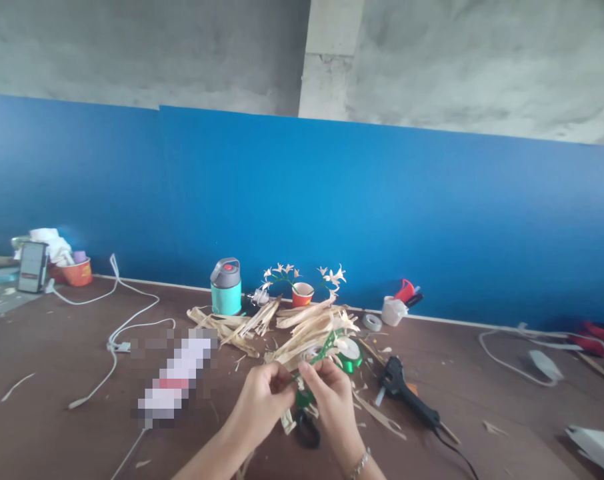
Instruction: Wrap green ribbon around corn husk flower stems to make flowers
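At the near middle of the table [72, 440], holding a spray [327, 345] low on its green stem, with left hand [259, 393] and right hand [335, 393] close together and with thumbs and fingers pinched on it. Tilted away to the right, with pale flowers at the far end and husks [302, 323] behind. Unable to tell the exact contact of each fingertip, because of the knuckles in front.

Judging by the pose, probably at fine work on the stem itself, such as winding or fixing a small piece there. Likely to call next for a steady pinch from the one hand and a small turn or tug from the other, without crushing the petals.

Just past the right hand, near a roll of ribbon [351, 357]; farther right, near a glue gun [407, 393] lying on its side. Under the wrists, close to a black loop [308, 432], too covered to identify. Beyond the husks, facing a cup [302, 297], apparently with other sprays [336, 275] arching from it, between a flask [227, 293] and a ring of tape [372, 323].
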`<state>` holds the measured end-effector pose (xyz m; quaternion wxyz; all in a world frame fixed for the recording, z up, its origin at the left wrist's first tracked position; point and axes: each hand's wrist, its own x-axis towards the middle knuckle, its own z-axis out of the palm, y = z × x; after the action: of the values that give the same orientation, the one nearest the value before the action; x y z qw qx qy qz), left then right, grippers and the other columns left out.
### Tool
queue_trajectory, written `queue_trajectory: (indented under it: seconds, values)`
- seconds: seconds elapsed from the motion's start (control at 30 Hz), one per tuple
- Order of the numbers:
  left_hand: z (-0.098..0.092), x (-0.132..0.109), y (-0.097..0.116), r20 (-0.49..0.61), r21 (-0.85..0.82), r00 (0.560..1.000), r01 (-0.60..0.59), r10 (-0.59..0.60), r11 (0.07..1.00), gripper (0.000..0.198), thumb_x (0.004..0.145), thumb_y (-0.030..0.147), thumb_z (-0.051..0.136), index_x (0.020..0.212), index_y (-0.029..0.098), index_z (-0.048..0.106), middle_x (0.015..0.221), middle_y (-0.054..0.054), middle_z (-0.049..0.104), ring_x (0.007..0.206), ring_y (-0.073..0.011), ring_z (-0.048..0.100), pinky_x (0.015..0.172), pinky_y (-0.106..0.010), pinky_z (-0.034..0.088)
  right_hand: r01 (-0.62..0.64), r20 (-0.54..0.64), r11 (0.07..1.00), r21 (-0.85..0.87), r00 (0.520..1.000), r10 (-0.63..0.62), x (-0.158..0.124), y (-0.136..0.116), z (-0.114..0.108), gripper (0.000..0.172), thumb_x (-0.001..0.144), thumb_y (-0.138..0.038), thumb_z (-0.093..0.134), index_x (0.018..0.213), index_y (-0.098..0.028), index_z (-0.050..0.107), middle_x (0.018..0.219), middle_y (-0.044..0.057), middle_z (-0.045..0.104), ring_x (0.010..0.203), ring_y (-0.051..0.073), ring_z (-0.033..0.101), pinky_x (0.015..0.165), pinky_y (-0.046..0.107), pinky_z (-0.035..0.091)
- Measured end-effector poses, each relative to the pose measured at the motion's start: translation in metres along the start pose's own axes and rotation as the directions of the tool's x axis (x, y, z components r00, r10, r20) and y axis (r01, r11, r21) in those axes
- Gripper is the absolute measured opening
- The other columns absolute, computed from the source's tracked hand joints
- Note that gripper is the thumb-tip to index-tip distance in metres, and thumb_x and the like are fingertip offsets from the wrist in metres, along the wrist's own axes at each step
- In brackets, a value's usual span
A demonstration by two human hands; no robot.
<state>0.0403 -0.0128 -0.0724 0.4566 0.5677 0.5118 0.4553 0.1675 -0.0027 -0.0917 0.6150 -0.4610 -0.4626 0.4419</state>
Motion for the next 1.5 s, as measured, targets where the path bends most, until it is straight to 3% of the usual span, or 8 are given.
queue_trajectory:
  seconds: [0.2, 0.43, 0.67, 0.83, 1.07, 1.17, 1.3, 1.5]
  values:
    - [-0.005, -0.001, 0.006, 0.191, -0.248, 0.970, 0.194, -0.149, 0.949, 0.018, 0.063, 0.030, 0.070, 0.056, 0.015, 0.061, 0.051, 0.004, 0.051, 0.051, -0.0112, 0.041, 0.054, -0.024, 0.031, -0.071, 0.156, 0.989, 0.128, 0.986, 0.050, 0.000, -0.005, -0.001, 0.039, 0.064, -0.046, 0.074, 0.053, -0.016, 0.051, 0.052, -0.003, 0.048, 0.051, 0.010, 0.039, 0.050, 0.022, 0.034]
    - [-0.011, 0.000, 0.006, 0.302, -0.207, 0.934, 0.259, -0.190, 0.944, 0.013, 0.058, 0.026, 0.073, 0.055, 0.015, 0.067, 0.051, 0.003, 0.054, 0.054, -0.0129, 0.044, 0.058, -0.026, 0.030, -0.030, 0.163, 0.991, 0.129, 0.987, 0.009, 0.001, -0.001, -0.002, 0.036, 0.064, -0.042, 0.075, 0.053, -0.017, 0.051, 0.053, -0.004, 0.049, 0.052, 0.010, 0.040, 0.053, 0.023, 0.036]
    - [-0.009, -0.002, 0.009, 0.210, -0.296, 0.968, 0.198, -0.138, 0.934, 0.024, 0.058, 0.035, 0.077, 0.053, 0.015, 0.063, 0.051, 0.003, 0.051, 0.051, -0.0102, 0.037, 0.053, -0.025, 0.025, -0.079, 0.190, 0.980, 0.182, 0.981, 0.044, 0.002, -0.013, -0.005, 0.034, 0.060, -0.041, 0.078, 0.051, -0.017, 0.056, 0.054, -0.002, 0.055, 0.054, 0.012, 0.047, 0.056, 0.024, 0.041]
    - [-0.010, -0.004, 0.012, 0.291, -0.343, 0.935, 0.301, -0.204, 0.890, 0.034, 0.055, 0.041, 0.079, 0.051, 0.017, 0.056, 0.041, 0.009, 0.032, 0.041, -0.0055, 0.016, 0.046, -0.027, 0.007, -0.208, 0.350, 0.951, 0.230, 0.929, 0.118, 0.002, -0.013, -0.011, 0.024, 0.061, -0.034, 0.079, 0.078, -0.018, 0.073, 0.069, 0.002, 0.065, 0.064, 0.017, 0.057, 0.062, 0.028, 0.046]
    - [-0.010, -0.003, 0.005, 0.382, -0.452, 0.900, 0.380, -0.210, 0.807, 0.034, 0.055, 0.036, 0.080, 0.054, 0.018, 0.051, 0.040, 0.011, 0.027, 0.040, -0.0044, 0.009, 0.045, -0.027, 0.003, -0.130, 0.305, 0.949, 0.286, 0.952, 0.038, -0.001, -0.015, -0.004, 0.016, 0.060, -0.028, 0.080, 0.055, -0.018, 0.070, 0.062, 0.001, 0.064, 0.059, 0.015, 0.056, 0.060, 0.026, 0.045]
    - [-0.010, -0.002, 0.005, 0.352, -0.392, 0.922, 0.303, -0.163, 0.868, 0.031, 0.060, 0.036, 0.076, 0.053, 0.017, 0.052, 0.043, 0.009, 0.031, 0.041, -0.0048, 0.016, 0.044, -0.024, 0.009, -0.103, 0.277, 0.957, 0.271, 0.960, 0.025, -0.001, -0.010, -0.004, 0.017, 0.062, -0.028, 0.079, 0.055, -0.017, 0.068, 0.063, 0.001, 0.066, 0.061, 0.014, 0.056, 0.061, 0.025, 0.044]
    - [-0.007, 0.000, 0.004, 0.184, -0.129, 0.983, 0.023, 0.001, 0.991, 0.025, 0.069, 0.034, 0.067, 0.058, 0.014, 0.060, 0.053, 0.003, 0.046, 0.052, -0.0094, 0.036, 0.050, -0.023, 0.026, -0.066, 0.246, 0.977, 0.204, 0.969, 0.014, 0.002, 0.000, -0.006, 0.022, 0.065, -0.031, 0.078, 0.055, -0.016, 0.064, 0.060, 0.000, 0.064, 0.058, 0.013, 0.053, 0.059, 0.024, 0.042]
    - [-0.002, -0.002, -0.004, 0.003, 0.100, 0.994, -0.111, 0.112, 0.989, 0.022, 0.075, 0.034, 0.061, 0.066, 0.014, 0.064, 0.055, 0.001, 0.054, 0.054, -0.0135, 0.046, 0.052, -0.023, 0.034, -0.044, 0.149, 0.988, 0.146, 0.989, 0.022, 0.003, 0.003, -0.004, 0.028, 0.061, -0.037, 0.079, 0.056, -0.015, 0.062, 0.057, 0.001, 0.063, 0.055, 0.013, 0.052, 0.056, 0.024, 0.042]
